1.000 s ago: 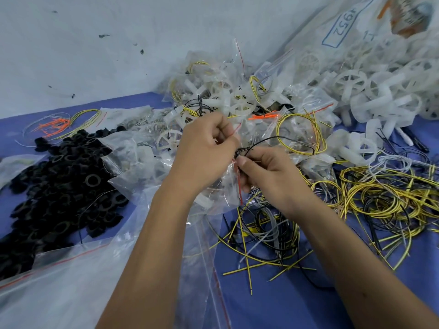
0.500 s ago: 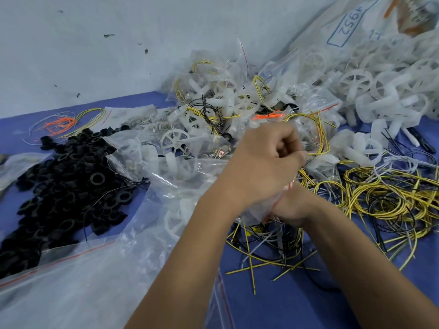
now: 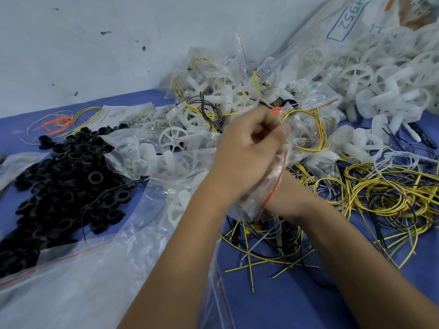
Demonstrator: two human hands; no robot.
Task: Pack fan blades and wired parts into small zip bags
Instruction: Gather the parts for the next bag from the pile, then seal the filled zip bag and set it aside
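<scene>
head view: left hand (image 3: 247,153) is now crossing over the right hand (image 3: 288,198), fingers clamped on the small clear red-striped zip bag (image 3: 266,193) at centre; right fingers hidden, cannot tell. bag looks filled, heading toward the 1 o'clock packed pile (image 3: 237,91).

My left hand (image 3: 247,150) curled in a loose fist, knuckles up, crossing over my right hand (image 3: 282,198), which is mostly hidden beneath it, both forearms angled inward

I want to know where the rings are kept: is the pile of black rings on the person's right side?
No, the black rings lie heaped on the blue table at the left, beyond the left hand.
</scene>
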